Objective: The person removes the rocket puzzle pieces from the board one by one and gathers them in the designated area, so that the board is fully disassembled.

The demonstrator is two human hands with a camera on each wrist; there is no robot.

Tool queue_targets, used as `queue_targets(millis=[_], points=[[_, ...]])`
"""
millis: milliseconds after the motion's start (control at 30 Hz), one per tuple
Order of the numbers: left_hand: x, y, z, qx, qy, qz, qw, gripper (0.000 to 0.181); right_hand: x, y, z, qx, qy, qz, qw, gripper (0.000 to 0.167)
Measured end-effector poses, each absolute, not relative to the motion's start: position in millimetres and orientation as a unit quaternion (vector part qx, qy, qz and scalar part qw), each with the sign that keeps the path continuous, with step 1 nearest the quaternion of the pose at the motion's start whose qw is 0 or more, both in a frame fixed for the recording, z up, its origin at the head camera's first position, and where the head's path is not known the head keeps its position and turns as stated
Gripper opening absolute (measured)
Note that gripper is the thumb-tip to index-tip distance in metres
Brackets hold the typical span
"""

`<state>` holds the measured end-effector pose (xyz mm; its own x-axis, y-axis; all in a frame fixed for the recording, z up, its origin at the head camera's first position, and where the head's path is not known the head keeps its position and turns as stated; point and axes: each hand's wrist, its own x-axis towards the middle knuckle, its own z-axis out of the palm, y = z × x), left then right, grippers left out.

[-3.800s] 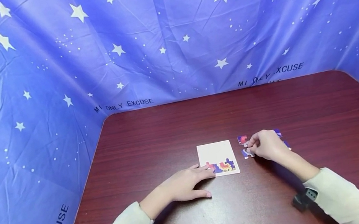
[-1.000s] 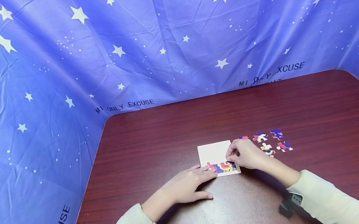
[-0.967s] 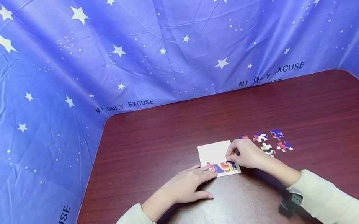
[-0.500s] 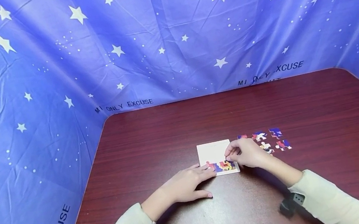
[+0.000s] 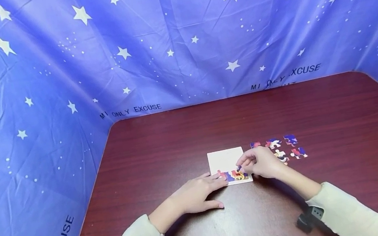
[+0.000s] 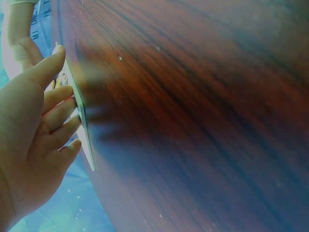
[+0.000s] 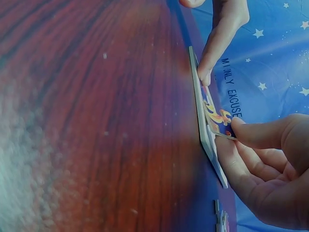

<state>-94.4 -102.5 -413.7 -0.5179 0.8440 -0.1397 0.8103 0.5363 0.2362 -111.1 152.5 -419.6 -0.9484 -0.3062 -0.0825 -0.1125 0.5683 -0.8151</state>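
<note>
A white square puzzle board (image 5: 226, 159) lies on the table with a row of colourful jigsaw pieces (image 5: 232, 176) along its near side. My left hand (image 5: 197, 195) rests with extended fingers on the board's near left corner, covering part of that row. At the row's right end is my right hand (image 5: 263, 162). In the right wrist view its thumb and forefinger pinch the edge of a blue and yellow puzzle piece (image 7: 223, 121), tilted up slightly from the board. The left wrist view shows the left fingers (image 6: 60, 113) against the board's edge.
Several loose puzzle pieces (image 5: 290, 140) lie right of the board, partly hidden behind the right hand. The dark red wooden table (image 5: 164, 146) is bordered by a blue star-print curtain (image 5: 171, 47) at the back and sides.
My right hand has moved left from the loose pieces to the board. In the last half second its fingers shifted slightly, uncovering a piece's purple knob. The left hand stays put.
</note>
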Motion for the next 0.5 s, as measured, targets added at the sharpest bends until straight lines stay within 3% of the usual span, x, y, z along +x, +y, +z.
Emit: queue_targets(millis=[500], points=[[-92.9,-102.8,-414.5,0.47,0.872,0.067,0.121,0.061,-109.7,156.3,-416.6,-0.122,0.879,-0.457,0.063,0.011]])
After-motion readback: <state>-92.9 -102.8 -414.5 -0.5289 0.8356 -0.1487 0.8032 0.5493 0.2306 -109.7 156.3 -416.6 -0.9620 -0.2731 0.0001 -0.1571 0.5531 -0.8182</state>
